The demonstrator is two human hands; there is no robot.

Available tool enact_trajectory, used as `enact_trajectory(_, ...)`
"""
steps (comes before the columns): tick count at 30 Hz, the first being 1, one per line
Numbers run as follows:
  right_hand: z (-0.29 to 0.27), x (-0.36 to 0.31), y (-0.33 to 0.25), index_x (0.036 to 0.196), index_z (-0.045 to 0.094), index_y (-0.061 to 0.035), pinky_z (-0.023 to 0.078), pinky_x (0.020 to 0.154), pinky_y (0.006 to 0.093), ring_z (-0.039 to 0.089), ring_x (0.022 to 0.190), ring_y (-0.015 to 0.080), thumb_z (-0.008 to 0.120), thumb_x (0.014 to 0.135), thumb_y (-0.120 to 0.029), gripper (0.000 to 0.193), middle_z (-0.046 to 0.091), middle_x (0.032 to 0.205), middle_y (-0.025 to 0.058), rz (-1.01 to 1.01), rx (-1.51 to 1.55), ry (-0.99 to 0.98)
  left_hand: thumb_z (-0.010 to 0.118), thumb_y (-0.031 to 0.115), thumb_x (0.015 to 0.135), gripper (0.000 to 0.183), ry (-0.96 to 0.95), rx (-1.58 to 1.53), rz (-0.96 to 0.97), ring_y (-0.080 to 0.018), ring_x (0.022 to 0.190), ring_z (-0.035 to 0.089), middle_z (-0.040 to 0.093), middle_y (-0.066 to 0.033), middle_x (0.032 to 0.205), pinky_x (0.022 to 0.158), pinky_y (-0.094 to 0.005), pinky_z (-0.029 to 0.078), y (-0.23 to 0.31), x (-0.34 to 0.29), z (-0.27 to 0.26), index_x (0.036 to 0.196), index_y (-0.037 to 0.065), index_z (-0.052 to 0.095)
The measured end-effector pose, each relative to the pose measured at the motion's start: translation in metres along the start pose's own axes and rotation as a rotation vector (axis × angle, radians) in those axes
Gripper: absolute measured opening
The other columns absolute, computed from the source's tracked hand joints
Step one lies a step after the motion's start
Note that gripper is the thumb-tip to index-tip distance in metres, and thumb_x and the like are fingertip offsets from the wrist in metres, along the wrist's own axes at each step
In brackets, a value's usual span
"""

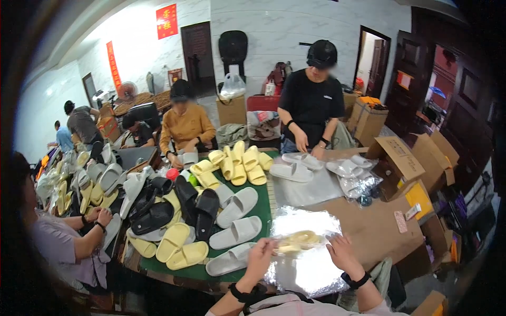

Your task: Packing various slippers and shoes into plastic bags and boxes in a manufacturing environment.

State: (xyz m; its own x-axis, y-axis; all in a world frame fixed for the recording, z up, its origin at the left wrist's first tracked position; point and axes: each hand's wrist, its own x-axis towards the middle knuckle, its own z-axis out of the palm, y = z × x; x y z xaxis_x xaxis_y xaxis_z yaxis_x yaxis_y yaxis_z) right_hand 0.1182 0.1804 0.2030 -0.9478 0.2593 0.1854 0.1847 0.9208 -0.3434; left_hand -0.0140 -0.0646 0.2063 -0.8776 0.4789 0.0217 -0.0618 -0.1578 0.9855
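Note:
A pair of pale yellow slippers (301, 238) lies in a clear plastic bag in front of me. My left hand (260, 257) pinches the left side of the bag. At its right side my right hand (341, 254) has bent fingers closed on the film. Beneath the bag is a shiny stack of clear plastic bags (300, 274) on the table's near side. Just left of my left hand, several loose grey slippers (238, 231) rest on a green mat (216, 269), beside more yellow slippers (174, 241) and black slippers (203, 213).
Across the table, a person in black (313, 100) handles white slippers (292, 169) near bagged pairs (356, 174). Other people sit or stand left around a large slipper pile (105, 179). Open cardboard boxes (398, 163) stand right. A phone (401, 221) lies on the brown cardboard (363, 221).

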Motion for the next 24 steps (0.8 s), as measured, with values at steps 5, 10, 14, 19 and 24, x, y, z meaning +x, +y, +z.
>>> enact_trajectory(5, -0.022, -0.014, 0.014, 0.119, 0.054, -0.0063, 0.005, 0.104, 0.0619, 0.04, 0.124, 0.023, 0.05, 0.087, -0.044, 0.049, 0.056, 0.119, 0.0099, -0.051, -0.092, -0.126, 0.044, 0.014, 0.095, 0.02, -0.023, -0.055, 0.013, -0.0114, 0.078, 0.059, 0.062, -0.0084, 0.088, 0.064, -0.0239, 0.051, 0.025, 0.009, 0.004, 0.094, -0.003, 0.055)
enact_trajectory(10, -0.016, -0.022, 0.001, 0.134, 0.036, -0.0068, 0.001, 0.103, 0.0637, 0.026, 0.132, 0.029, 0.059, 0.07, -0.065, 0.09, 0.038, 0.136, 0.0122, -0.078, -0.292, 0.01, 0.043, 0.011, 0.095, 0.02, -0.098, 0.023, -0.008, -0.0148, 0.078, 0.061, 0.064, -0.0131, 0.094, 0.065, -0.0252, 0.052, 0.03, 0.006, 0.022, 0.093, -0.004, 0.055)
enact_trajectory(14, 0.0, -0.026, -0.011, 0.14, 0.023, -0.0063, -0.002, 0.102, 0.0649, 0.012, 0.136, 0.0362, 0.063, 0.065, -0.065, 0.103, 0.02, 0.146, 0.0131, -0.165, -0.107, 0.168, 0.045, 0.007, 0.093, 0.017, -0.314, 0.065, 0.064, -0.013, 0.076, 0.06, 0.063, -0.0115, 0.091, 0.064, -0.0244, 0.051, 0.04, -0.001, 0.041, 0.098, -0.005, 0.057)
enact_trajectory(19, -0.001, -0.02, -0.028, 0.139, 0.023, -0.0048, 0.03, 0.097, 0.0524, 0.052, 0.104, 0.0319, 0.07, 0.072, -0.039, 0.089, 0.054, 0.112, 0.0125, -0.107, 0.271, -0.261, 0.056, 0.003, 0.086, 0.012, -0.492, 0.205, 0.12, -0.0134, 0.077, 0.06, 0.063, -0.0093, 0.084, 0.065, -0.0245, 0.048, 0.053, -0.012, 0.056, 0.096, 0.0, 0.062)
enact_trajectory(24, -0.014, -0.031, -0.028, 0.12, 0.05, -0.0125, 0.048, 0.07, 0.0366, 0.056, 0.085, 0.0313, 0.068, 0.074, -0.026, 0.052, 0.054, 0.097, 0.0114, -0.206, 0.399, -0.1, 0.064, 0.011, 0.081, 0.024, -0.651, 0.569, 0.522, -0.0221, 0.087, 0.06, 0.062, -0.0132, 0.096, 0.077, -0.0327, 0.047, 0.117, -0.008, 0.06, 0.103, 0.0, 0.061)
